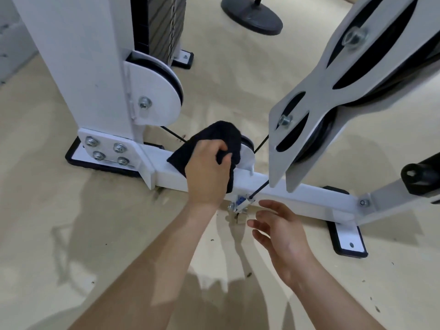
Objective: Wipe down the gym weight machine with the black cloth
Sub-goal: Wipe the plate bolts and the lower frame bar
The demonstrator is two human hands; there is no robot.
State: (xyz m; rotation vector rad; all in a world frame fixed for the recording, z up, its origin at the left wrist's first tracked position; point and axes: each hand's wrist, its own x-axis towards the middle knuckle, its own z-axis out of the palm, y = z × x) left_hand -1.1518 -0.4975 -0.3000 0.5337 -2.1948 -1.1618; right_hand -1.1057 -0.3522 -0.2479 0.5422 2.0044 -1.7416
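At the left stands the machine's white upright post (78,67), bolted to a floor plate (107,148). Beside it, the left hand (207,172) bunches the black cloth (214,136) in a closed grip, pressing it onto the low white base bar (309,194) by a small pulley (247,151). The wiping looks mid-stroke. The right hand (283,232) hovers open and empty. Next comes working rightward along the bar, clear of the cable (259,189).

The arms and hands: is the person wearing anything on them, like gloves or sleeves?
No. The left hand and right hand are bare, with no gloves, rings, watch or bands showing. Both forearms are bare too, right down to the picture's edge, so no sleeves are in view.
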